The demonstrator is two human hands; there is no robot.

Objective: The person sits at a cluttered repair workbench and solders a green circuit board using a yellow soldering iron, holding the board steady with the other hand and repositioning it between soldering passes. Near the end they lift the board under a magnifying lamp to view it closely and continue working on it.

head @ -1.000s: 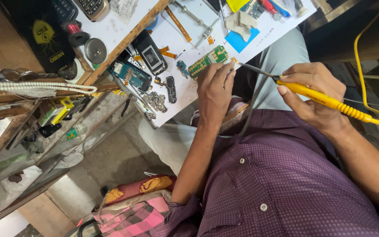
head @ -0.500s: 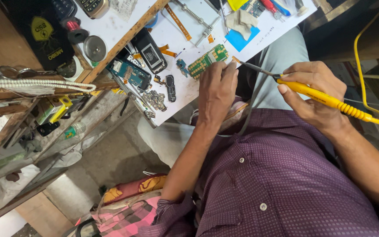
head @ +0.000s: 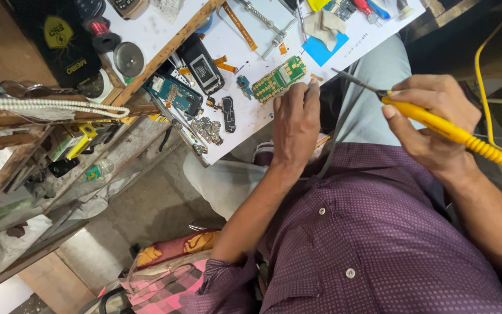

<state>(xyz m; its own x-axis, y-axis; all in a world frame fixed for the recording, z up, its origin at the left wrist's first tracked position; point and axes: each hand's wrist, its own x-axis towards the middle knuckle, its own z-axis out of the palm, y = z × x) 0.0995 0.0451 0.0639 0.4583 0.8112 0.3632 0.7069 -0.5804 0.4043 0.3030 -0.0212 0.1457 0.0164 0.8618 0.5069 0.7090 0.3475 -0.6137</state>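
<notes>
**Iron tip stands off to the right of the green board; left fingers already on it**

Taking the green circuit board as the landmark and going from left to right: left of it on the white counter lie a blue-faced phone body, a black phone shell and a small heap of metal parts; the board itself lies with its long axis slanting from lower left up to upper right, roughly in line with the counter's near edge.

Just right of the board's lower end, the left hand comes up from below; its fingers lie close together and stretched flat, their tips at the board's near edge, pressing rather than pinching as far as the view tells; whether they truly touch the board or only the counter beside it is hard to say from this angle.

Further right, apart from the board and off the counter's edge, the right hand is wrapped about the yellow handle of a soldering iron; thumb and forefinger pinch the handle near its front, the other fingers curled under; the iron's long axis runs from lower right to upper left, so that its dark metal tip points back toward the board, short of it and a little above its right end; a yellow cable loops away at the far right.

The left hand is the nearer of the two to the board; the tip lies to the board's right, with a blue paper patch beyond it.
</notes>
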